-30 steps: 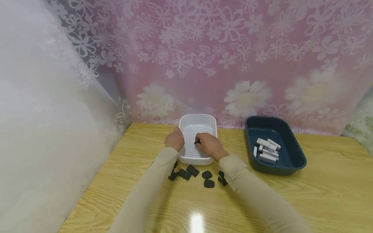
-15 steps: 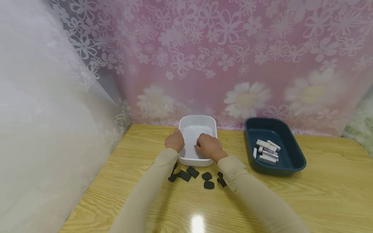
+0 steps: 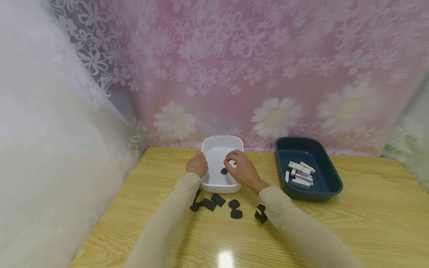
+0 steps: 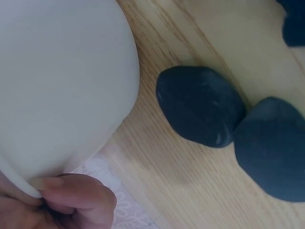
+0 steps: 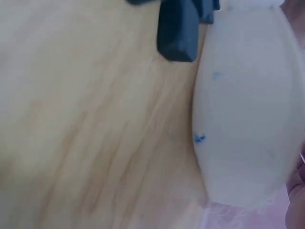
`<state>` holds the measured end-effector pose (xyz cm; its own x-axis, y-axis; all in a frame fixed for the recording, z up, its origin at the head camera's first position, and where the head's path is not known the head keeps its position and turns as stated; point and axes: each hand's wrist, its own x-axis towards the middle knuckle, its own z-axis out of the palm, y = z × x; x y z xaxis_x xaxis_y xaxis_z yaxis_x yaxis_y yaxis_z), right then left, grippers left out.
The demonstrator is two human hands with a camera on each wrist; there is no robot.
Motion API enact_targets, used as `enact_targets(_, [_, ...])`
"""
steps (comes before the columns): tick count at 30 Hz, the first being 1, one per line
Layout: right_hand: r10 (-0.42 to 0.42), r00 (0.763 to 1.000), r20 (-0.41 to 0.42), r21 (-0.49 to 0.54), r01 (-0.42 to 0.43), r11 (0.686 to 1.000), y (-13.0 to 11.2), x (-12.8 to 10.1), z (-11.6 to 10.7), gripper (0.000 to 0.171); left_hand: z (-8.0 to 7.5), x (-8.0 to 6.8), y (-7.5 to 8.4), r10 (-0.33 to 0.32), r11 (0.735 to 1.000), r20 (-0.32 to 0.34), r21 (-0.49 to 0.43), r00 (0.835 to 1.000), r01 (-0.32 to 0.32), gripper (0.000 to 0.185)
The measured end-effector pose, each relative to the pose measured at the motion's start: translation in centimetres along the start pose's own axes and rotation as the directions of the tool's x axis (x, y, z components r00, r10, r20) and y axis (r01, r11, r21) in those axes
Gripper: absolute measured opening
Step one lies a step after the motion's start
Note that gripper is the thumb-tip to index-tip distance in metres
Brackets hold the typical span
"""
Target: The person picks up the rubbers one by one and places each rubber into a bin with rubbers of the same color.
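My left hand (image 3: 197,164) grips the left rim of a white plastic bin (image 3: 222,139). In the left wrist view, the thumb and a curled finger of that hand (image 4: 78,198) pinch the rim. My right hand (image 3: 244,168) hovers over the bin with thumb and forefinger bent into a loose ring, nothing visible between them. A small black rounded piece (image 3: 224,171) lies on the bin floor just below those fingertips. In the right wrist view only a sliver of the right hand (image 5: 296,200) shows beyond the bin wall.
Before the bin lie black flat pieces: two rectangular, such as this black block (image 3: 218,200), and two rounded, such as this black piece (image 3: 236,214). A dark blue bin (image 3: 330,191) to the right holds several white blocks (image 3: 301,183). A floral curtain (image 3: 214,93) hangs behind the table.
My right hand has risen slightly and its fingers have parted from the black piece, which now lies in the white bin. The left hand keeps its grip on the rim.
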<state>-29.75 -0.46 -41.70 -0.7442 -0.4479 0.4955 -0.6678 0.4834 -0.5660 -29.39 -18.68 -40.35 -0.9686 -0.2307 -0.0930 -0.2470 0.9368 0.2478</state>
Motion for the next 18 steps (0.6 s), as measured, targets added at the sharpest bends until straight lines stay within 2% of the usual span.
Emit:
enact_targets(6, [-0.133,0.991,-0.033,0.012,0.134,0.991,-1.4,-2.4,-2.0,0.010,0.4,0.2,-0.1,-0.008,1.000,0.015,0.006,1.000,0.008,0.037])
enact_targets(11, [-0.285,0.958,-0.008,-0.021,0.285,0.958,-3.2,-5.4,-2.9,0.003,0.5,0.1,-0.2,0.004,1.000,0.022,-0.001,1.000,-0.004,0.039])
enact_targets(14, [-0.378,0.924,0.058,-0.038,0.380,0.924,-4.3,-7.5,-2.7,0.002,0.4,0.0,-0.3,-0.001,1.000,0.037,-0.010,0.999,0.002,0.041])
enact_targets(16, [-0.388,0.912,0.133,-0.051,0.397,0.916,-4.9,-8.8,-2.5,0.003,0.1,-0.2,-0.1,-0.010,1.000,0.046,-0.012,0.999,0.011,0.041])
enact_targets(18, [-0.360,0.908,0.215,-0.066,0.381,0.922,-5.5,-9.7,-2.4,0.007,0.0,-0.1,0.1,-0.011,1.000,0.035,-0.016,0.999,0.011,0.039])
